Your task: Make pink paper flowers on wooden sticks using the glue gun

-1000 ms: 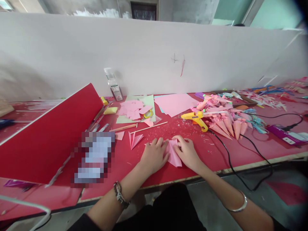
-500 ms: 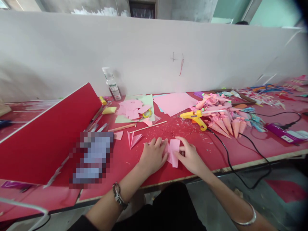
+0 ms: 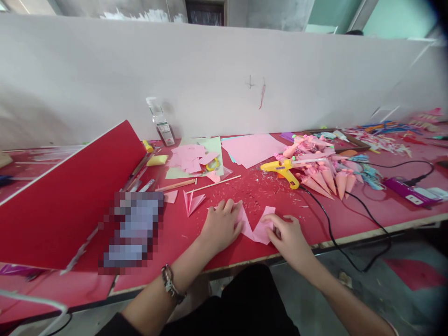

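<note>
Pink paper point(image 3: 248, 225) lies near the table's front edge, its left part under my left hand point(image 3: 221, 225), whose fingers rest spread on it. The right part is a pink flap point(image 3: 263, 229), angled away so that a V-shaped gap opens between the two parts. My right hand point(image 3: 287, 233) has its thumb and forefinger closed on that flap. Left of my left hand stands a small folded pink paper point(image 3: 192, 203) with pointed pleats. A flat pink piece point(image 3: 171, 196) lies farther left.
A yellow glue gun point(image 3: 284, 171) lies beside a heap of pink cones point(image 3: 324, 179), its black cord point(image 3: 331, 233) curving over the front edge. Pink sheets point(image 3: 250, 148), paper scraps point(image 3: 189, 157), a bottle point(image 3: 163, 128) and a slanted red board point(image 3: 70, 200) stand or lie behind and left.
My right hand has moved to the right with the paper's right part, which is now turned outward, widening the gap. My left hand stays on the left part. The view has shifted slightly.
</note>
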The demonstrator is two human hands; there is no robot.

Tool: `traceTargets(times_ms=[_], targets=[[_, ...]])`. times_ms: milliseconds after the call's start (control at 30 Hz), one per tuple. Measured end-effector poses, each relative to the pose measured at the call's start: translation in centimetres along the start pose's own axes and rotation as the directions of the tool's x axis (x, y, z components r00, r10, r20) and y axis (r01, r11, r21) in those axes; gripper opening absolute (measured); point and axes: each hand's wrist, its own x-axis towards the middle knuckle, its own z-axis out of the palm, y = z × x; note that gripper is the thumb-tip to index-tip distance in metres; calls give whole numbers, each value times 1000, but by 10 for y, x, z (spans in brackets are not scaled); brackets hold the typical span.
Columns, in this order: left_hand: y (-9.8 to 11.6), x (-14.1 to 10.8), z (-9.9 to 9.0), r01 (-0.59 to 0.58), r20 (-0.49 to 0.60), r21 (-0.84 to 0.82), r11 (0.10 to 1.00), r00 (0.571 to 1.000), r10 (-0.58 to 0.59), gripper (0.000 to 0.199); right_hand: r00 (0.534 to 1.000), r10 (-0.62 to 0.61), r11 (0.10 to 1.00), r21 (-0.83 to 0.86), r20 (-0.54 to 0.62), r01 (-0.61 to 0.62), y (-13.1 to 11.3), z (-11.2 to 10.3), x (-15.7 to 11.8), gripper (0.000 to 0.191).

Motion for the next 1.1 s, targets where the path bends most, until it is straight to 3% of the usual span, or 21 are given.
traceTargets(times_ms=[200,300,400,500,667,833,967,1100], targets=[[0,0,0,0,13,2,1000,1000,0,46,999,-33,998,-45,-25,32,6,-2,-17,20],[0,0,0,7,10,-1,1000,1000,-7,46,1000,6,999,-47,-8,-7,11,-7,-23,18],[0,-1,0,7,-3,-33,999,1000,-7,47,999,45,998,52,9,-46,12,-18,-23,17],[-1,-3,2,8,-18,-101,995,1000,-10,46,999,-36,980,195,-20,39,2,-33,-10,19],[-2,-6,9,77,-100,-192,978,990,-97,53,982,-185,935,302,-28,185,-37,-40,47,23],[-3,-7,14,127,-44,-261,957,989,-143,59,929,-363,858,414,70,304,-73,-10,137,37],[-4,-8,13,146,5,-304,942,988,-152,65,962,-266,904,360,53,231,-90,26,206,42],[-4,-10,13,153,33,-314,937,988,-150,67,984,-178,925,341,4,166,-96,51,250,41]])
